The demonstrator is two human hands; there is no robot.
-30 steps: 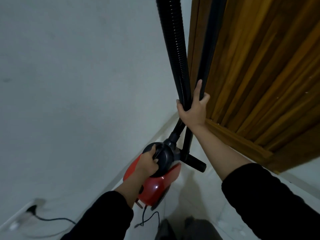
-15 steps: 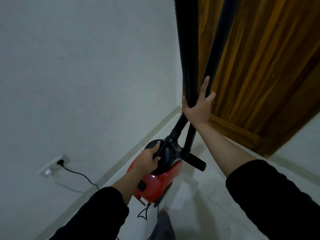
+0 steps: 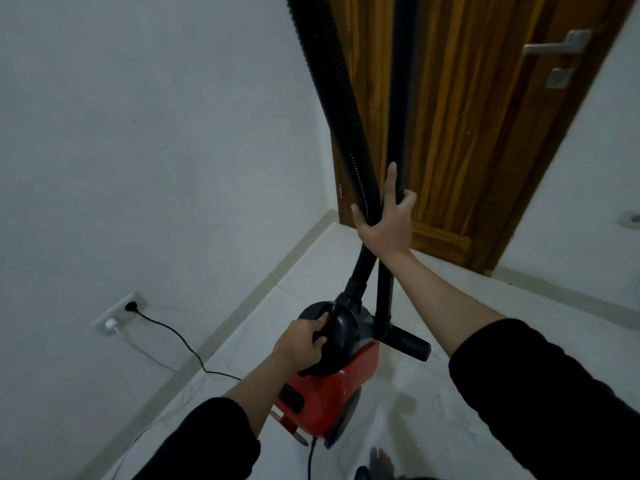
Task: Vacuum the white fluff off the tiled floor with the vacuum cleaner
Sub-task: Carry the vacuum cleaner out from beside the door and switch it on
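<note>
Socket: set low in the left wall, two cords plugged in.
Left hand: curled round the vacuum cleaner handle, above the tiled floor.
Right hand: hose and tube gripped together, forefinger extended, before the door.

Hose top beyond upper edge
</note>
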